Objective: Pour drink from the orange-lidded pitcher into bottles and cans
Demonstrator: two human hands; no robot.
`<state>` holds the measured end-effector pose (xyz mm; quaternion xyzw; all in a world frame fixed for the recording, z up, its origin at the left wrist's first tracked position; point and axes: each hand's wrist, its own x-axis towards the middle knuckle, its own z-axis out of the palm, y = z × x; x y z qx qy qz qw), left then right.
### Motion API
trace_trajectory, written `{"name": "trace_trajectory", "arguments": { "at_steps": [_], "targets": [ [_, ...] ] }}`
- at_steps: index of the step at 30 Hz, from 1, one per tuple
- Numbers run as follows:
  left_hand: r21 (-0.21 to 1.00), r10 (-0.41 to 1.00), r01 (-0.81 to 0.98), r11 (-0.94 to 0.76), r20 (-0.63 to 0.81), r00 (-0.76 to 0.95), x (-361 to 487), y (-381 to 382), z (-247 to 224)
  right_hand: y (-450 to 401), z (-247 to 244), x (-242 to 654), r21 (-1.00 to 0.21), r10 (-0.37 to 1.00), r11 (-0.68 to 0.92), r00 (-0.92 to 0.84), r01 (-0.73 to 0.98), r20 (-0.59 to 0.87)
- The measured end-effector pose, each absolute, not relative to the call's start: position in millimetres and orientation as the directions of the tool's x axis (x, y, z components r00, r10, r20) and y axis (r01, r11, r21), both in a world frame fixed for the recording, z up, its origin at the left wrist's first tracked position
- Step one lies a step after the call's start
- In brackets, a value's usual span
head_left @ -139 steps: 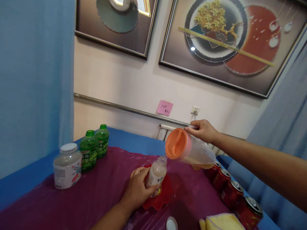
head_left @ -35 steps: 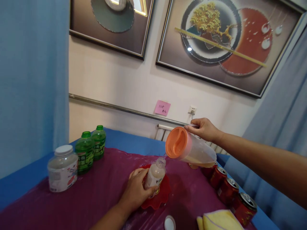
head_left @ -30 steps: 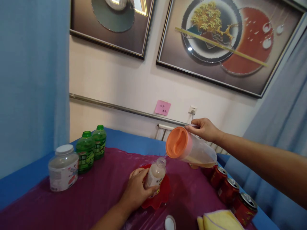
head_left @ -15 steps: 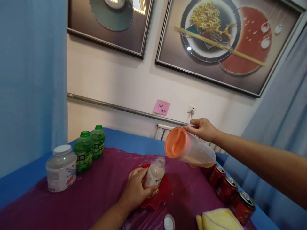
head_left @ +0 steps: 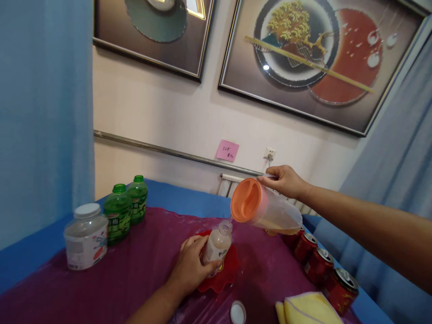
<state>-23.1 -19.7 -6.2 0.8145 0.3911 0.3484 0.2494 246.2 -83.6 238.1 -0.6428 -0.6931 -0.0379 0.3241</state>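
Observation:
My left hand (head_left: pixel 192 265) is wrapped round a small clear bottle (head_left: pixel 218 247) with a pale label, its mouth uncovered. The bottle stands over a red scalloped plate (head_left: pixel 227 275). Up to the right, my right hand (head_left: pixel 285 180) grips the handle of a translucent pitcher (head_left: pixel 275 216) with an orange lid. The pitcher lies tilted almost on its side, lid end to the left, just above the bottle mouth. A thin stream runs from its lid into the bottle. Yellowish liquid shows along the pitcher's lower side. A white cap (head_left: pixel 238 312) lies near the front edge of view.
On the left stand two green bottles (head_left: pixel 117 216) and a white-lidded jar (head_left: pixel 86 238). Several red cans (head_left: pixel 319 265) line the right side, beside a folded yellow cloth (head_left: pixel 308 309). A purple sheet (head_left: pixel 145 270) covers the blue table. Behind, a metal rail (head_left: pixel 175 153) runs along the wall.
Almost nothing differs. Both hands keep their holds, the pitcher stays tilted over the bottle, and the liquid in the bottle looks about the same.

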Motion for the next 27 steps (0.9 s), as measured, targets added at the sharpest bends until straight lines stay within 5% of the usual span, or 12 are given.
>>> {"name": "trace_trajectory", "arguments": {
  "at_steps": [27],
  "targets": [
    [0.679, 0.806, 0.456, -0.575, 0.375, 0.457, -23.9, -22.3, -2.5, -84.8, 239.7, 246.0, -0.360, 0.863, 0.187, 0.022, 0.914, 0.504]
  ]
}}
